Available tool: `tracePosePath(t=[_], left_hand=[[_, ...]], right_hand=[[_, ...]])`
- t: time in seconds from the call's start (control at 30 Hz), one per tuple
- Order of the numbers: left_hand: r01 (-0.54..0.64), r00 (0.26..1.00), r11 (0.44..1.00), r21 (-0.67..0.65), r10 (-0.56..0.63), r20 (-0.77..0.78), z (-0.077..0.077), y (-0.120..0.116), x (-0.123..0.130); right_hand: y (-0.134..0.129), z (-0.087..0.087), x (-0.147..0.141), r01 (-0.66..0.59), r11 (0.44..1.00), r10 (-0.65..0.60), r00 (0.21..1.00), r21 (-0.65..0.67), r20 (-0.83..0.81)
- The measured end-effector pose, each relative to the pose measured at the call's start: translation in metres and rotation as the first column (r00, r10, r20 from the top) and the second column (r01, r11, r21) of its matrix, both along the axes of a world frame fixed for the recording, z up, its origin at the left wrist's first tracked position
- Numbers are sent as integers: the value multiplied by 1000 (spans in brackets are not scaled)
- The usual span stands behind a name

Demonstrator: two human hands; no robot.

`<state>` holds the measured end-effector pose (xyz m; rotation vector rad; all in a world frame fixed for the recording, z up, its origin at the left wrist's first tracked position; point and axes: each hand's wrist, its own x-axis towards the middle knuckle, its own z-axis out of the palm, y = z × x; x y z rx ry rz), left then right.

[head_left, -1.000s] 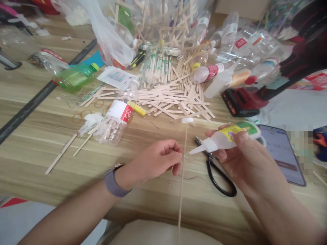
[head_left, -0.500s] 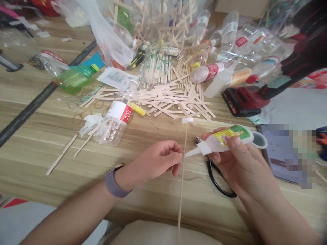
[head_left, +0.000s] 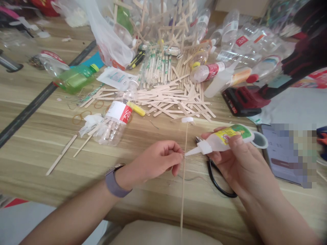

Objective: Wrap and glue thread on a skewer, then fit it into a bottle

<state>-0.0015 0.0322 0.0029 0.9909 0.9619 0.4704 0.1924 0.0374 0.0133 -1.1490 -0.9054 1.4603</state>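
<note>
My left hand (head_left: 160, 158), with a watch on its wrist, pinches a thin wooden stick (head_left: 183, 190) between thumb and forefinger. The stick runs from a white bottle cap (head_left: 187, 120) toward the table's near edge; I cannot tell whether it is joined to the cap. My right hand (head_left: 242, 163) grips a glue bottle (head_left: 224, 139) with a yellow and green label, tilted with its nozzle down to the left. The nozzle tip meets or almost meets the stick at my left fingertips. Partly hidden under my right hand lies a tool with a black looped handle (head_left: 217, 185).
Flat craft sticks (head_left: 168, 98) lie heaped mid-table. A clear bottle with sticks inside (head_left: 112, 119) stands left, beyond it a green bottle (head_left: 76, 79). On the right are a red and black power tool (head_left: 247, 98), a phone (head_left: 278, 149) and several clear bottles (head_left: 230, 30).
The near end of the stick has swung slightly to the right. Both hands and the glue bottle hold almost the same place.
</note>
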Motion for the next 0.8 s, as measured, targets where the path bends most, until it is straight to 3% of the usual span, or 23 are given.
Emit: tracePosePath(t=[0.23, 0.8], left_hand=[[7, 1000, 1000, 7, -7, -5, 1, 0, 0], [19, 1000, 1000, 24, -19, 0, -2, 0, -2]], right_hand=[[1, 0, -1, -7, 1000, 7, 1000, 29, 9], [1, 0, 2, -3, 999, 2, 1000, -40, -12]])
